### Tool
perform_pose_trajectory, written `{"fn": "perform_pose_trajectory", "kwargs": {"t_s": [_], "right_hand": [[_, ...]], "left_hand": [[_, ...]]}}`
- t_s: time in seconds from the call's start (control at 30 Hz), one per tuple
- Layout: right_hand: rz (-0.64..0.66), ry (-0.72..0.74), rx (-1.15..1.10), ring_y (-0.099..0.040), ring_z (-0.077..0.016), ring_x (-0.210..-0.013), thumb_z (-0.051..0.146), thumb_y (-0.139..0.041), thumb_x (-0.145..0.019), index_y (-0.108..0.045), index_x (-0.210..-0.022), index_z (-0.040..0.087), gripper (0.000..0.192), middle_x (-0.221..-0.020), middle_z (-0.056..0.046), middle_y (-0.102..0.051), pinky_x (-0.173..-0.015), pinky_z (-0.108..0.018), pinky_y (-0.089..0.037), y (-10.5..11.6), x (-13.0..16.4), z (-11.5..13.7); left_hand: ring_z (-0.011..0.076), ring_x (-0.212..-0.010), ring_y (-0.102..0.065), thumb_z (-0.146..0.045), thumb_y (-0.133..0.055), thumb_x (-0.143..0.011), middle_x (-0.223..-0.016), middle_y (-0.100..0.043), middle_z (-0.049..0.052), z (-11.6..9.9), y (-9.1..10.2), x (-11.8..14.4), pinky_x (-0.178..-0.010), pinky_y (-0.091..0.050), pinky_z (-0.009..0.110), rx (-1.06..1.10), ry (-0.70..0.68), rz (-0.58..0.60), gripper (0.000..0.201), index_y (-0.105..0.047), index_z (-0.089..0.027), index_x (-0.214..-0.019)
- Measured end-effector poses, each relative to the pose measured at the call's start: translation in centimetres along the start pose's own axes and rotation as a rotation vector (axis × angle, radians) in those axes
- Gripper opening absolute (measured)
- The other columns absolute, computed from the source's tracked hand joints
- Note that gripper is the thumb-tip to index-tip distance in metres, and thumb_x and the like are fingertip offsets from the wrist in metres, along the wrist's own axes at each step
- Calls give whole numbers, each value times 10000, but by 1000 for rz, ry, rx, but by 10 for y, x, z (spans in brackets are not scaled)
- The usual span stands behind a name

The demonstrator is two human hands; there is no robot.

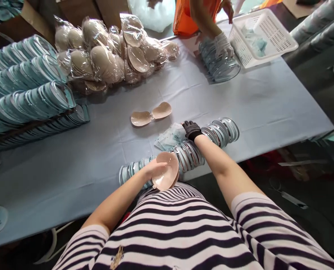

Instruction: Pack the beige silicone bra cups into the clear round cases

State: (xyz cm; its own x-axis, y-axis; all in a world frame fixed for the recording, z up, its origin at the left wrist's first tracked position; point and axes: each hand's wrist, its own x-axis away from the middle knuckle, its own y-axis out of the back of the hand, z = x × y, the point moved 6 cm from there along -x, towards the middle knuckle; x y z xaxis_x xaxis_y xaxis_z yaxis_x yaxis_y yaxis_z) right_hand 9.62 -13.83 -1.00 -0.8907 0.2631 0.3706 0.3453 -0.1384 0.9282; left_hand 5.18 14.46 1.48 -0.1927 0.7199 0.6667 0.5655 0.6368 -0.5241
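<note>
My left hand (151,168) holds a beige bra cup (167,175) near the table's front edge, just above my striped shirt. My right hand (191,129), in a black mesh glove, reaches forward and rests on a small pile of clear packets (169,138) on the pale blue table (99,157). A row of clear plastic cup shells (200,148) lies along the front edge between my hands. A beige stick-on bra pair (151,114) lies flat further out, apart from both hands.
Stacked blue-carded shells (26,90) fill the far left. Bagged beige cups (110,52) are heaped at the back. A co-worker's gloved hand (223,45) presses on a shell stack (219,63) beside a white basket (264,35). The table edge drops off at right.
</note>
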Motion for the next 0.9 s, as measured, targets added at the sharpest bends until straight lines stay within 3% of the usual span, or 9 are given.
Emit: {"fn": "perform_pose_trajectory", "kwargs": {"t_s": [0.1,0.2,0.33,0.4,0.47,0.53,0.6,0.73,0.9], "right_hand": [[70,-20,97,-501,-320,-1227,211,-671,-757,-444,-1433,161,715,-1350,-176,-572,-1075,-468,-290,-12,-23,-1],[94,-82,99,-562,-336,-1123,244,-627,-801,-536,-1336,124,556,-1182,-196,-653,-1028,-493,-316,-19,-30,-5],[113,-74,65,-552,-333,-1137,288,-547,-864,-670,-1134,162,322,-1219,-187,-634,-929,-421,-406,-22,-27,-13],[107,-61,22,-525,-307,-1200,305,-567,-860,-644,-1193,196,359,-1311,-153,-598,-954,-393,-411,-21,-25,-14],[113,-92,-3,-510,-297,-1245,300,-627,-821,-551,-1324,192,521,-1364,-155,-568,-1009,-406,-392,-20,-22,-14],[150,-163,0,-566,-320,-1188,292,-660,-796,-538,-1327,137,566,-1273,-199,-622,-1000,-456,-402,-20,-18,-13],[172,-218,-2,-648,-331,-1040,286,-640,-814,-609,-1213,97,442,-1091,-218,-692,-908,-467,-453,-19,-15,-10],[101,-230,-40,-689,-295,-938,233,-533,-881,-592,-1251,89,401,-998,-214,-715,-776,-375,-485,-2,-6,-9],[-104,-156,-98,-642,-290,-1075,232,-443,-927,-688,-1116,135,325,-1164,-178,-690,-883,-372,-474,49,39,1]], "left_hand": [[248,-998,-692,-313,-840,-698,-1083,-738,91,2,9,-3,-914,-534,354,105,-23,-77,469,-690,-215,-1131],[260,-1004,-693,-380,-798,-739,-1014,-749,94,6,18,-8,-947,-529,377,254,15,-184,434,-692,-189,-1114],[274,-1052,-676,-587,-583,-868,-1068,-739,114,-2,16,-19,-1022,-492,440,447,27,-167,524,-670,-166,-1167],[284,-1071,-667,-642,-474,-904,-1095,-732,126,-12,13,-25,-1054,-463,461,491,-8,-132,594,-658,-160,-1199],[302,-1084,-659,-681,-389,-916,-1098,-728,138,-20,10,-28,-1080,-431,488,500,-20,-124,664,-649,-150,-1217],[317,-1102,-650,-708,-339,-914,-1091,-729,140,-23,7,-28,-1095,-410,505,484,-12,-137,707,-645,-147,-1218],[321,-1127,-638,-728,-345,-898,-1100,-727,135,-24,6,-25,-1092,-417,495,461,-20,-143,714,-645,-159,-1207],[329,-1164,-616,-796,-361,-840,-1191,-698,134,-24,7,-17,-1034,-476,483,428,-63,-125,767,-626,-182,-1215],[317,-1156,-621,-819,-348,-824,-1212,-682,141,-23,12,-18,-1011,-494,467,399,-98,-181,792,-601,-175,-1210]]}}
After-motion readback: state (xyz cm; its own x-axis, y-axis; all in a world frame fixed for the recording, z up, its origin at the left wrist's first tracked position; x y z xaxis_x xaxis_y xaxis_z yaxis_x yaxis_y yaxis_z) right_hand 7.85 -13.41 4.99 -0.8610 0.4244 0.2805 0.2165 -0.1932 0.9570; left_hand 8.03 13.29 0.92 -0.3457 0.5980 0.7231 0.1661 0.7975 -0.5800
